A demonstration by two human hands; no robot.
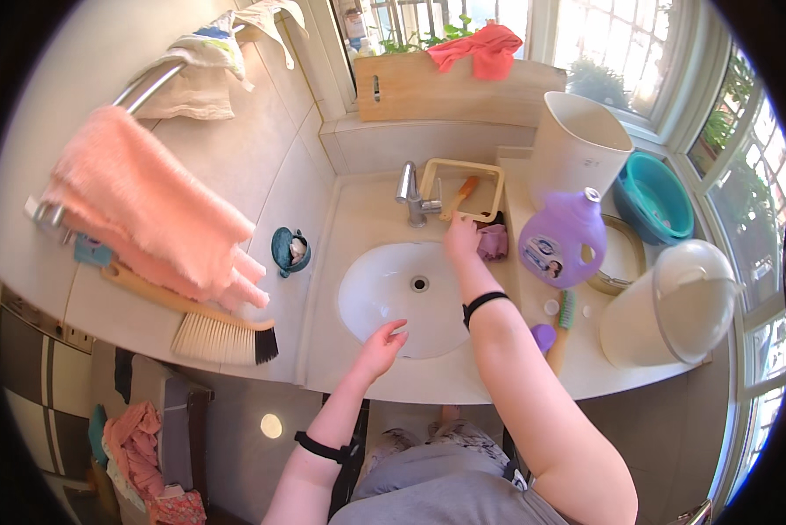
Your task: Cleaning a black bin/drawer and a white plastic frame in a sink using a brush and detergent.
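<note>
My right hand (462,238) reaches over the back right rim of a white oval washbasin (376,289), at the near edge of a cream rectangular frame (502,180). Its fingertips are by the light end of an orange-handled tool (468,189) lying inside that frame; whether they grip it, I cannot tell. A crumpled mauve cloth (493,243) lies just right of the hand. My left hand (383,348) hovers at the basin's front edge, fingers apart, holding nothing. The chrome faucet (414,197) stands behind the basin, left of my right hand.
On the right counter are a purple detergent jug (557,239), a green-bristled brush (567,310), a purple cap (543,336), a cream bin (564,151), a lidded bin (649,315) and teal basins (655,197). A bench brush (222,335) and peach towel (150,203) hang at left.
</note>
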